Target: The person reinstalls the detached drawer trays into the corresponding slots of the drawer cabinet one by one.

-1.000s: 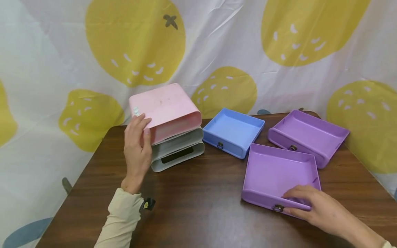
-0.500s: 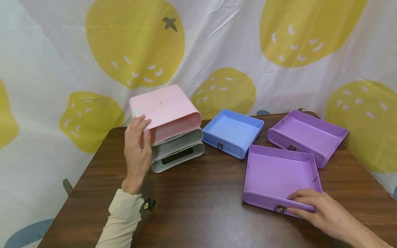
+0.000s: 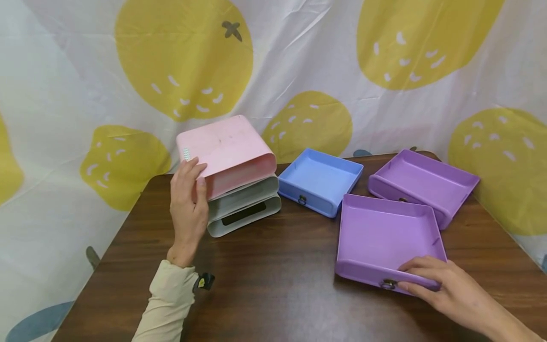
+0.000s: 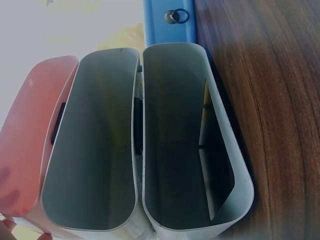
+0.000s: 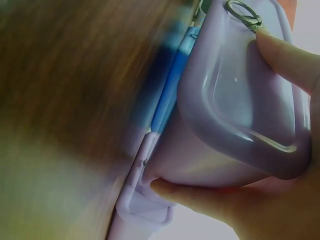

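A three-slot drawer shell stands at the table's back left, a pink slot (image 3: 226, 145) on top of two grey ones (image 3: 245, 199). All slots are empty in the left wrist view, both the grey (image 4: 90, 150) and the pink (image 4: 25, 150). My left hand (image 3: 197, 173) rests flat against the shell's left side, thumb at the pink front rim. My right hand (image 3: 410, 278) grips the front wall of the near purple drawer (image 3: 384, 232), fingers inside and thumb by the ring pull (image 3: 388, 284). The right wrist view shows that purple drawer (image 5: 235, 100) pinched between fingers (image 5: 285, 55).
A blue drawer (image 3: 320, 178) lies right of the shell, its ring pull facing me. A second purple drawer (image 3: 427, 180) sits at the back right, partly behind the near one. The brown wooden table (image 3: 265, 275) is backed by a lemon-print cloth (image 3: 299, 71).
The near purple drawer has shifted slightly away from me, now overlapping the far one more, with my right hand still on its front wall. The left hand has stayed put.
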Available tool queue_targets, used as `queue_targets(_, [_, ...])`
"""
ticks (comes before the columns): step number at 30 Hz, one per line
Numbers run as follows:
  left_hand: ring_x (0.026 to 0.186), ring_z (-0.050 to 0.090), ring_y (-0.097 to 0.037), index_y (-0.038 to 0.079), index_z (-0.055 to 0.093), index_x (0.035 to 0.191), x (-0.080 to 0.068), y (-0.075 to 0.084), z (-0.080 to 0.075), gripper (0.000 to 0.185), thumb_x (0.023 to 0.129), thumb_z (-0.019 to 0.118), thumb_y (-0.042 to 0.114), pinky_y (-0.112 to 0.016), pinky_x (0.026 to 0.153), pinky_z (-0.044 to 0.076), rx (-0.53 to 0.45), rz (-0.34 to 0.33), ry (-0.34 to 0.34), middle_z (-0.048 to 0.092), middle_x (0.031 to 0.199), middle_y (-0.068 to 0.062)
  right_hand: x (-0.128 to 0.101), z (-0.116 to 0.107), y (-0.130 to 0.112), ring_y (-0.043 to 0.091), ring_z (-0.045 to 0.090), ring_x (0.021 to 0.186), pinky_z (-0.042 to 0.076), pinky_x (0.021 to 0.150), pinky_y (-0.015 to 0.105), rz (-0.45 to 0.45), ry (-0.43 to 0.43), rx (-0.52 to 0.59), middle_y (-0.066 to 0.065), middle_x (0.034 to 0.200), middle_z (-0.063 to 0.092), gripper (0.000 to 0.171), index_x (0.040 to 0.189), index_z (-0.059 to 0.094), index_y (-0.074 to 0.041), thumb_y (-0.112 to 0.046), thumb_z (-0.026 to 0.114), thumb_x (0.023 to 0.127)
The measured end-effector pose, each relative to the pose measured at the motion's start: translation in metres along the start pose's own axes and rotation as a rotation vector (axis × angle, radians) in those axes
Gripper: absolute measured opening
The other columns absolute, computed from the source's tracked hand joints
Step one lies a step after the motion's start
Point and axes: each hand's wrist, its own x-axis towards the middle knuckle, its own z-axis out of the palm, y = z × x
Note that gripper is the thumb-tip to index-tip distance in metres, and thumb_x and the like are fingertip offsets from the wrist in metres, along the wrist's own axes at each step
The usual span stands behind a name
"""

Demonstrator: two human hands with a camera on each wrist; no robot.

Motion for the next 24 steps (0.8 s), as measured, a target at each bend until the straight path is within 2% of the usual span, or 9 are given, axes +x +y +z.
queue_targets(11, [0.151,0.044,-0.030,0.012,0.070,0.131,0.000,0.000,0.001,0.029,0.107,0.055,0.018,-0.042,0.129,0.030,0.001,0.003,-0.006,0.063,0.148,-0.007,0.006,-0.003,-0.002,-0.008,0.063,0.088,0.035,0.083,0.017,-0.005,0.033,-0.009,-0.027,0.095,0.070,0.049,0.099,0.071,-0.043,-0.013,0.095,0.068])
queue_targets(15, [0.150,0.045,-0.031,0.012,0.070,0.131,0.001,0.000,0.001,0.028,0.107,0.055,0.017,-0.044,0.129,0.030,-0.003,0.009,0.004,0.064,0.147,-0.008,0.011,-0.005,-0.007,-0.008,0.063,0.091,0.036,0.089,0.029,0.050,0.023,0.009,-0.026,0.096,0.071,0.046,0.098,0.071,-0.043,-0.014,0.094,0.071])
queue_targets(18, [0.150,0.046,-0.031,0.012,0.071,0.129,0.001,0.000,0.000,0.028,0.106,0.056,0.016,-0.045,0.129,0.031,-0.010,0.009,0.011,0.064,0.146,-0.008,0.017,-0.006,-0.010,-0.008,0.063,0.091,0.037,0.090,0.031,0.055,0.022,0.024,-0.027,0.096,0.070,0.045,0.098,0.071,-0.043,-0.014,0.093,0.073])
queue_targets(22, [0.150,0.045,-0.031,0.013,0.071,0.129,0.001,0.000,0.000,0.028,0.106,0.057,0.016,-0.046,0.129,0.031,-0.014,0.004,0.007,0.064,0.146,-0.008,0.023,-0.003,-0.013,-0.007,0.063,0.090,0.036,0.088,0.022,0.007,0.029,0.021,-0.027,0.097,0.070,0.044,0.097,0.073,-0.042,-0.013,0.093,0.072])
queue_targets(24, [0.151,0.045,-0.031,0.013,0.071,0.130,0.000,0.001,0.001,0.028,0.106,0.057,0.016,-0.046,0.129,0.031,-0.017,0.001,0.003,0.064,0.146,-0.008,0.024,-0.002,-0.014,-0.007,0.063,0.092,0.037,0.090,0.026,0.007,0.023,0.027,-0.026,0.097,0.070,0.042,0.097,0.074,-0.041,-0.013,0.093,0.072])
